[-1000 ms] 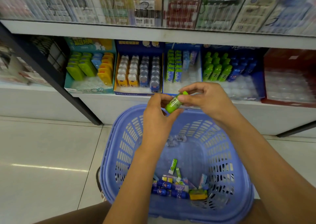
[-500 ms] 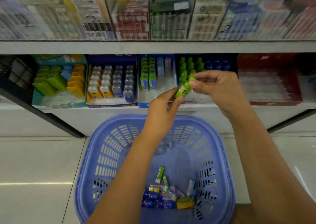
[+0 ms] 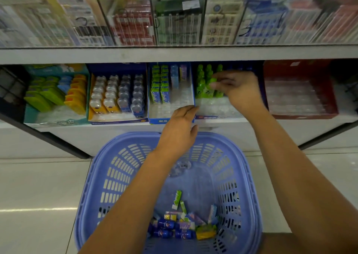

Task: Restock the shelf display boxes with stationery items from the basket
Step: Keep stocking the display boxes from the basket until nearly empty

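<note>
Now that the left hand [image 3: 179, 126] has let go and hangs open above the blue basket [image 3: 131, 136], the right hand [image 3: 238, 90] alone pinches the green bottle [image 3: 212, 81] inside the display box [image 3: 211, 116] beyond that basket (grip blurred). One slot looks nearly restocked.

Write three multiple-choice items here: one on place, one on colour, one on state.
1. The right hand reaches into: A) the upper shelf B) the dark blue cardboard display box of green plastic bottles C) the red box.
2. The slatted plastic basket is: A) red B) blue C) yellow.
3. That basket is: A) empty B) heaped to its rim C) holding few small packets at its bottom.
1B: its fingers are at a green bottle there. 2B: its walls are blue. 3C: packets lie only on its floor.
</note>
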Tool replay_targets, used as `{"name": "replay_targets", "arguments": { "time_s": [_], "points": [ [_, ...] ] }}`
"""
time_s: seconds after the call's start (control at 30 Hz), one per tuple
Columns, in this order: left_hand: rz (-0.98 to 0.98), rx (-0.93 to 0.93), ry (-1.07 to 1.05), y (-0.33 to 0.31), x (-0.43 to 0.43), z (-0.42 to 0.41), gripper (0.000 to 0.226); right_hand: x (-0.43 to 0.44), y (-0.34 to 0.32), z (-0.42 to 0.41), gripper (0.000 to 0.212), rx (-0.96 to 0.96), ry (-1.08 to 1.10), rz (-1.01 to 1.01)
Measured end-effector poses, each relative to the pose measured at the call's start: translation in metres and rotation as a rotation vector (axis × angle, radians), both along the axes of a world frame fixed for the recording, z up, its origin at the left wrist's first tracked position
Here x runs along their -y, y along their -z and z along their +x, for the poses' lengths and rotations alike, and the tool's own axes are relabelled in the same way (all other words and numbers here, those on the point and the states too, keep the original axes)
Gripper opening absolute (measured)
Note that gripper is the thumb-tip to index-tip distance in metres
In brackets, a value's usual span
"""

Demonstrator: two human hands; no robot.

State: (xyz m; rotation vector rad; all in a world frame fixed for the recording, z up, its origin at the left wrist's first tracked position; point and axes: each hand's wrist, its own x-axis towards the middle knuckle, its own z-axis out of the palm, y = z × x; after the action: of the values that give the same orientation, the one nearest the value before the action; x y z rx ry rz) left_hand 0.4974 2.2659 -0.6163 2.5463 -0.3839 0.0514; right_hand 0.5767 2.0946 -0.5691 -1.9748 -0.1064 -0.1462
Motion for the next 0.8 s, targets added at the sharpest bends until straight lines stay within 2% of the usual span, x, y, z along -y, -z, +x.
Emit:
{"name": "replay_targets", "arguments": {
  "time_s": [0.23,0.57,0.67,0.73,0.8],
  "points": [
    [-0.007,0.017,0.008,0.003,-0.002,0.002,0.053,-0.016,0.016,0.008,0.028,-0.039,-0.072,-0.2],
    [-0.025,-0.02,0.032,-0.006,-0.003,0.003,0.052,-0.027,0.005,0.005,0.034,-0.159,-0.092,-0.333],
    [-0.159,0.091,0.017,-0.004,-0.01,-0.014,0.041,-0.028,-0.004,-0.013,0.036,-0.055,-0.041,-0.411],
    [-0.236,0.129,-0.037,0.014,-0.021,-0.031,0.028,-0.029,0.001,-0.033,0.027,0.009,-0.012,-0.392],
    [-0.208,-0.027,-0.084,0.045,-0.037,-0.048,0.019,-0.04,0.023,-0.059,0.02,-0.138,-0.153,-0.501]
  ]
}}
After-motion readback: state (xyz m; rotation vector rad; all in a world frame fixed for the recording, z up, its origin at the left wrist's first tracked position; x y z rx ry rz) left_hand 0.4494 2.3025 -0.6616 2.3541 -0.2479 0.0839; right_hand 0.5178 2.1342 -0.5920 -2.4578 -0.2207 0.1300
